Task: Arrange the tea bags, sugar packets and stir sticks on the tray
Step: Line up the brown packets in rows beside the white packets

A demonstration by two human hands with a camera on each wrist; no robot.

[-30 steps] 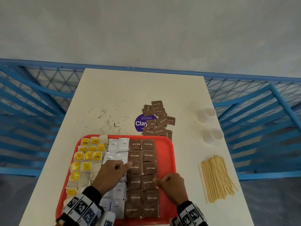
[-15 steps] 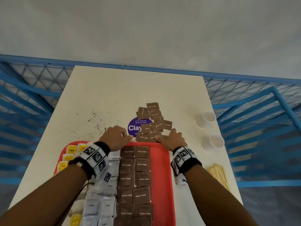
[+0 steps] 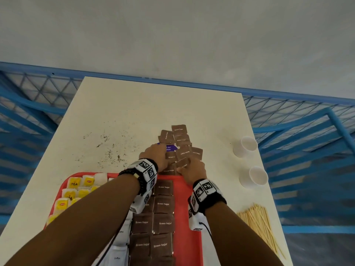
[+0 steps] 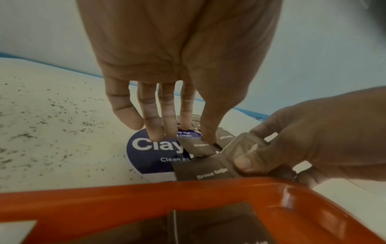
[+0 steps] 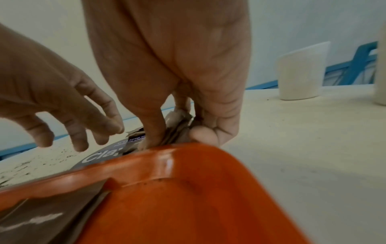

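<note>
A loose pile of brown sugar packets (image 3: 179, 140) lies on the table just beyond the red tray (image 3: 194, 250). My right hand (image 3: 184, 166) pinches one brown packet (image 4: 240, 148) at the pile's near edge, thumb on top (image 5: 177, 132). My left hand (image 3: 156, 153) reaches over the pile with straight fingers (image 4: 155, 130) touching the packets and the sticker; it holds nothing. On the tray, brown sugar packets (image 3: 163, 204) lie in two columns, white packets (image 3: 119, 252) to their left and yellow tea bags (image 3: 76, 189) at the far left. Stir sticks (image 3: 257, 223) lie on the table right of the tray.
Two white paper cups (image 3: 245, 146) (image 3: 253, 176) stand near the table's right edge. A purple round sticker (image 4: 150, 153) lies under the pile. Dark crumbs (image 3: 107, 148) speckle the table on the left. Blue railing (image 3: 307, 121) surrounds the table.
Both hands left the packets on the tray and reached forward over its far rim to the loose pile. The right hand has pinched a brown packet there.
</note>
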